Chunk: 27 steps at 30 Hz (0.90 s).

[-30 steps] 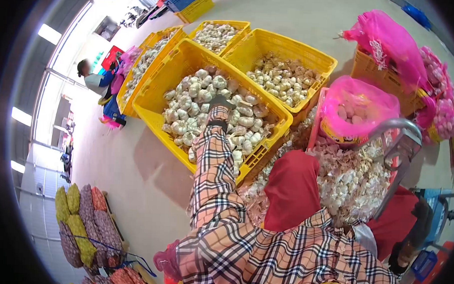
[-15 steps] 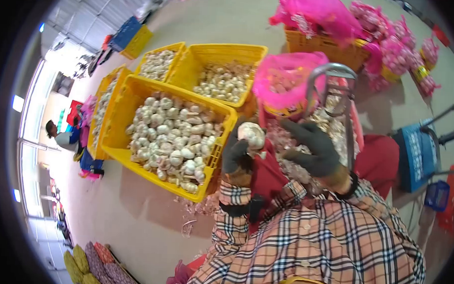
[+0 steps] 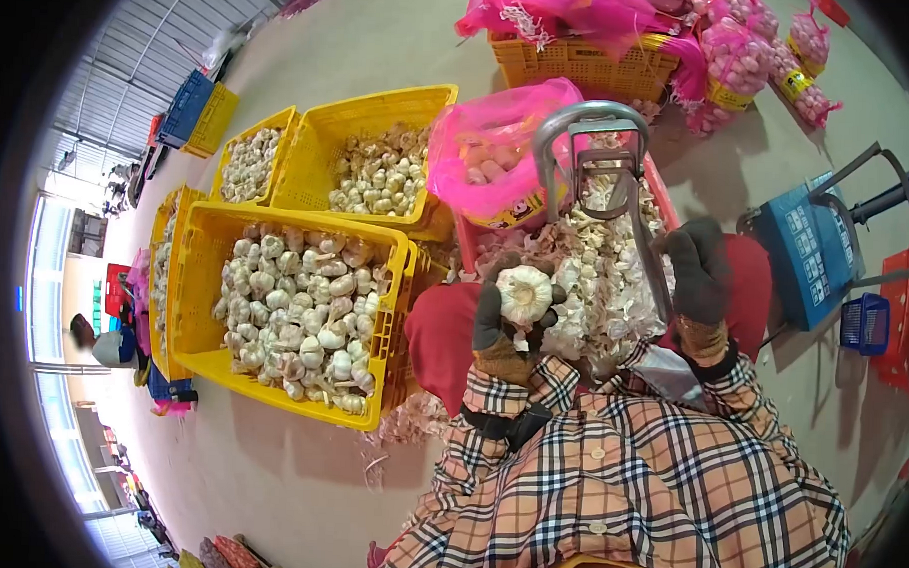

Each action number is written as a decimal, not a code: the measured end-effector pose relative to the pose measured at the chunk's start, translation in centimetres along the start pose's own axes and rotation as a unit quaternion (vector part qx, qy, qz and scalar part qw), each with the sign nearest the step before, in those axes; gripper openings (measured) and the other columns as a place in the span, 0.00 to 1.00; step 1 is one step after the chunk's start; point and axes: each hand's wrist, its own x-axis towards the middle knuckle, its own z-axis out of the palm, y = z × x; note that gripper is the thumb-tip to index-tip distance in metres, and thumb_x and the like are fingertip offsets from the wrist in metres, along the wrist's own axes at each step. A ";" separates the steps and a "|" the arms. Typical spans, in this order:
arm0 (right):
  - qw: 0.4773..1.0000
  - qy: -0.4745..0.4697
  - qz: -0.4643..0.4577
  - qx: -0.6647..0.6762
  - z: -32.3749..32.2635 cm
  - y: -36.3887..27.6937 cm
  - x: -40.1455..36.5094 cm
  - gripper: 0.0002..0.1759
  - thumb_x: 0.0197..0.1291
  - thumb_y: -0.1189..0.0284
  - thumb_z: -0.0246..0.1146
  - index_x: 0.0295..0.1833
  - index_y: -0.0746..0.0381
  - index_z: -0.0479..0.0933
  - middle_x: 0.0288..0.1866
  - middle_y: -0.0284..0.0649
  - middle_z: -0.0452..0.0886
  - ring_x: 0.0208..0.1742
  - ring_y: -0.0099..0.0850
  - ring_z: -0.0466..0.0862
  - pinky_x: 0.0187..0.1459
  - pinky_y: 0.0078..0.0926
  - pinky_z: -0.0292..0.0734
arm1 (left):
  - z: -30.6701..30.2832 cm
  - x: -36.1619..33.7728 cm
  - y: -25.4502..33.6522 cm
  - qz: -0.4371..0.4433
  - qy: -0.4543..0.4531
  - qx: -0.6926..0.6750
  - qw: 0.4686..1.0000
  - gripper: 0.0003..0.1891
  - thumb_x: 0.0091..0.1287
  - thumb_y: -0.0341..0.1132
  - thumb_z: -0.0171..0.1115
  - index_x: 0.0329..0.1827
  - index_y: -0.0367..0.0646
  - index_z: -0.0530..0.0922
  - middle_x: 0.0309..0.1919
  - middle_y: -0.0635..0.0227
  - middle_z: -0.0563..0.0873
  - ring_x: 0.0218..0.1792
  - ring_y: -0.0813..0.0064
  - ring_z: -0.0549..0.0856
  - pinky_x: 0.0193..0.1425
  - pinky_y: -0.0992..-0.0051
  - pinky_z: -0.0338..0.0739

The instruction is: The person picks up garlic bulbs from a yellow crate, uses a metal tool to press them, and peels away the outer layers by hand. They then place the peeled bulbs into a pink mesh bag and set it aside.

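My left hand (image 3: 493, 320), in a dark glove, is closed around a whitish garlic bulb (image 3: 524, 293). The bulb is above a heap of loose garlic skins (image 3: 599, 289) in a red-pink tub (image 3: 662, 196) between my knees. To the right, my gloved right hand (image 3: 700, 273) is raised above my right knee, beside the lower end of a grey metal tube frame (image 3: 593, 114). Its fingers are bent together, and what they hold, if anything, is hidden. A pink mesh bag (image 3: 510, 116) with bulbs in it stands at the tub's far end.
On my left stands a big yellow crate (image 3: 271, 378) full of garlic bulbs, with another yellow crate (image 3: 381, 101) behind it. Filled mesh bags (image 3: 737, 64) lie at the far right. A blue box (image 3: 811, 256) is on the right. A person (image 3: 117, 347) is far left.
My right hand has moved right, away from the bulb, and its spread fingers have drawn together. My left hand still holds the bulb, now lower over the skins. The view has shifted.
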 end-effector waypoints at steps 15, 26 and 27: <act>0.896 -0.164 0.399 -0.108 -1.9 -2.8 -1.8 0.21 0.57 0.57 0.61 0.46 0.63 0.74 0.26 0.36 0.77 0.27 0.22 0.78 0.31 0.24 0.72 | 1.3 4.6 -3.9 -0.070 0.045 0.189 0.978 0.28 0.57 0.29 0.59 0.61 0.33 0.62 0.50 0.56 0.77 0.50 0.65 0.79 0.52 0.70 0.75; 0.865 -0.198 0.431 -0.162 -2.1 -4.8 -0.8 0.24 0.57 0.54 0.59 0.48 0.63 0.73 0.25 0.41 0.76 0.26 0.28 0.78 0.31 0.27 0.72 | 2.7 5.3 -5.5 -0.037 0.074 0.265 0.961 0.30 0.56 0.46 0.67 0.57 0.39 0.67 0.44 0.61 0.81 0.44 0.67 0.83 0.42 0.71 0.81; 0.864 -0.198 0.433 -0.161 -2.2 -4.8 -0.9 0.24 0.57 0.54 0.59 0.48 0.63 0.73 0.25 0.41 0.76 0.26 0.28 0.78 0.31 0.27 0.72 | 3.2 5.2 -5.5 -0.038 0.072 0.233 0.969 0.29 0.56 0.42 0.67 0.56 0.36 0.68 0.44 0.62 0.81 0.43 0.68 0.82 0.45 0.71 0.79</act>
